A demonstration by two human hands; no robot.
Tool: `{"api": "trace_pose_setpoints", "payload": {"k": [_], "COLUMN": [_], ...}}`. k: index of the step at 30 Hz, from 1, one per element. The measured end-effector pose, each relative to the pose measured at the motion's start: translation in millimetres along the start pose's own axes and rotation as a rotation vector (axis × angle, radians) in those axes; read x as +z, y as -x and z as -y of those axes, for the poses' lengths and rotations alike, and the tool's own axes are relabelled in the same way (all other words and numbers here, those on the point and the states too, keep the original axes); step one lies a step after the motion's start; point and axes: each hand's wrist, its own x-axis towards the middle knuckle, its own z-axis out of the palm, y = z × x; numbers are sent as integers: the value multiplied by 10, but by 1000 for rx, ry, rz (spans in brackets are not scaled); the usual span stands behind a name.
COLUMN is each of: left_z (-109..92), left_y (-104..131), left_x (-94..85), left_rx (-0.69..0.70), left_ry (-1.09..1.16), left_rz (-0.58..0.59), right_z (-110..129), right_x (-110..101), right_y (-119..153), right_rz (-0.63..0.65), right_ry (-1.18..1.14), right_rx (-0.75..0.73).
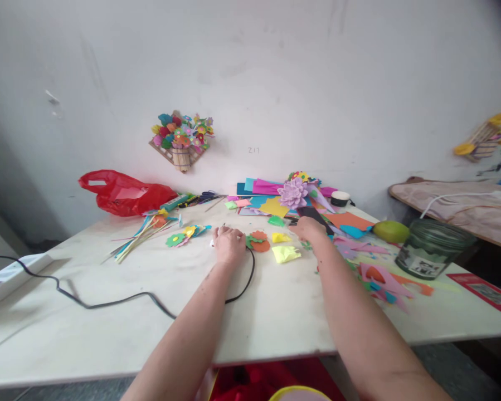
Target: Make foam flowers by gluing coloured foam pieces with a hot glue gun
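Note:
My left hand [229,245] rests on the table with its fingers curled down over something small; a bit of white shows at its left side. A black cord [252,273] loops up to this hand. Right beside it lie orange and green foam flower cutouts [259,241]. My right hand [309,229] reaches in by a dark flat object [317,218], its fingertips low near a small dark item and blurred. Between the hands are yellow foam pieces [286,254] and a green scrap [276,221].
Flower cutouts [175,240] and thin sticks [129,248] lie left, before a red plastic bag [125,194]. Foam sheets and a lilac flower [293,192] are at the back. On the right stand a green glass jar [432,250] and scraps [384,278]. A power strip [20,270] sits far left.

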Motion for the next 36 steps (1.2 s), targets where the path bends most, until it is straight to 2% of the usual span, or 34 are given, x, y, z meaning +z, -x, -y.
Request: {"api": "trace_pose_setpoints", "payload": {"k": [3,8,18,26,31,36], "left_z": [-9,-33,-95,-127,-97,-93], "left_y": [0,-5,-15,-27,-30,-33], "left_x": [0,-20,-23,-7,51,95], "left_rx": [-1,28,143,201,129,111], "left_ry": [2,31,102,149,205,305], "left_rz": [34,81,122,131,124,72], "right_z": [2,20,16,106,187,321], "right_x": [-4,39,309,306,228,142], "right_y": [-12,-46,-171,-144,-77,44], "right_rz": [159,214,-38,-49,-100,-52], "right_ry": [9,-45,-355,-579,-775,-1077], "right_rx": [98,71,-68,-141,-219,-371]}}
